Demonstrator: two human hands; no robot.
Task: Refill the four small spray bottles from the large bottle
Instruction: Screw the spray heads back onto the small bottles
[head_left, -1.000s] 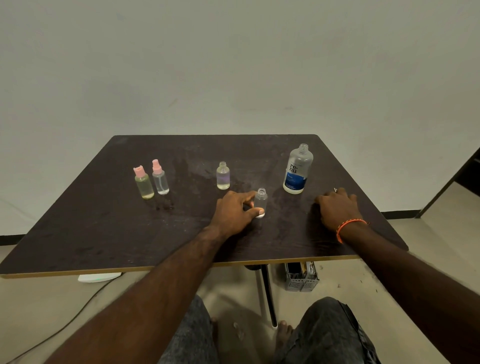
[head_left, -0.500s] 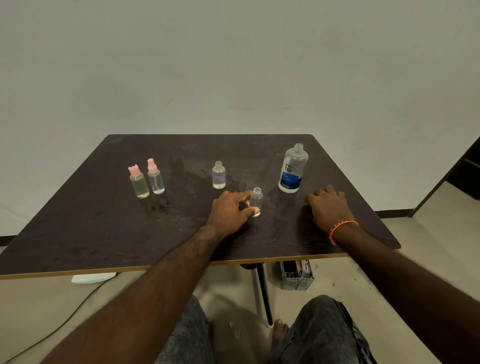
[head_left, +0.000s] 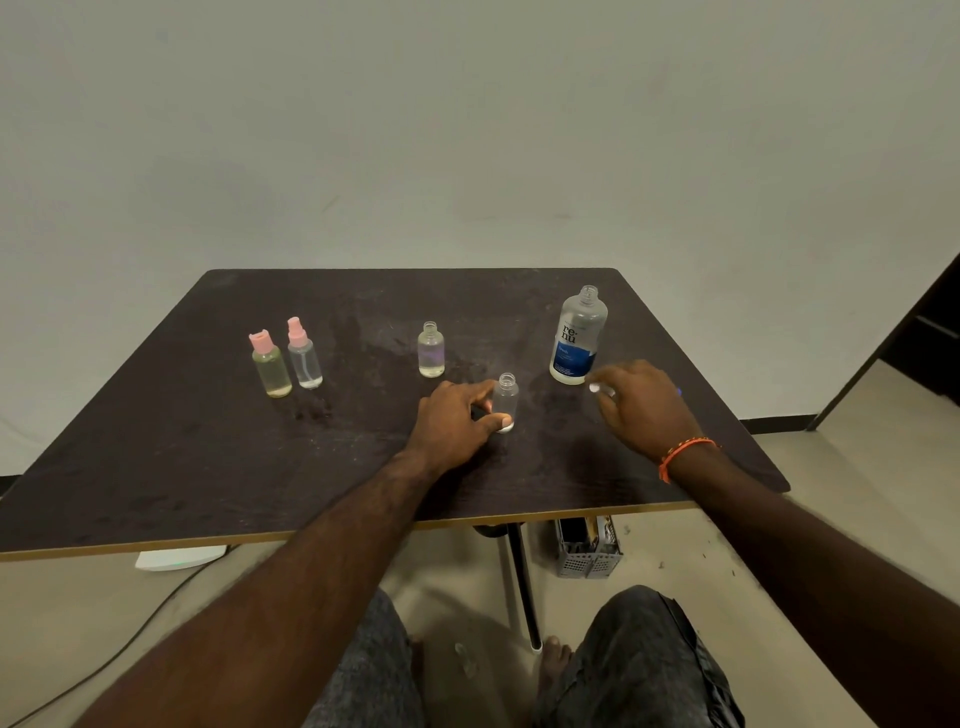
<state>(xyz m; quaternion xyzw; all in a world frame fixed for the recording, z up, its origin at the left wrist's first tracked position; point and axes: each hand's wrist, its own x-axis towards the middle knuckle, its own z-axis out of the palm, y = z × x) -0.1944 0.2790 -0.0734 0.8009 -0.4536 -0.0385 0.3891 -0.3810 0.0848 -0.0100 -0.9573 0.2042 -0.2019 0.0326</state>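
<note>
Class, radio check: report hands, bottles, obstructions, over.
Left hand grips uncapped small bottle. Right hand beside large bottle, something small and white at fingertips. Nothing between the two bottles.

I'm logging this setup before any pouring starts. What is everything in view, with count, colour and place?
table: 1, dark brown, centre of view
large bottle: 1, clear with blue label, uncapped, far right of the table
capped small bottles: 2, pink tops, one yellowish, one clear, table's left
open small bottle: 1, clear with a faint purple tint, table's middle
open small bottle in grasp: 1, clear, near centre
grey basket: 1, floor under the table
white object: 1, floor, under the table's left edge
left hand: grips the near open bottle
right hand: orange wristband, beside the large bottle, something small and white at its fingertips
</note>
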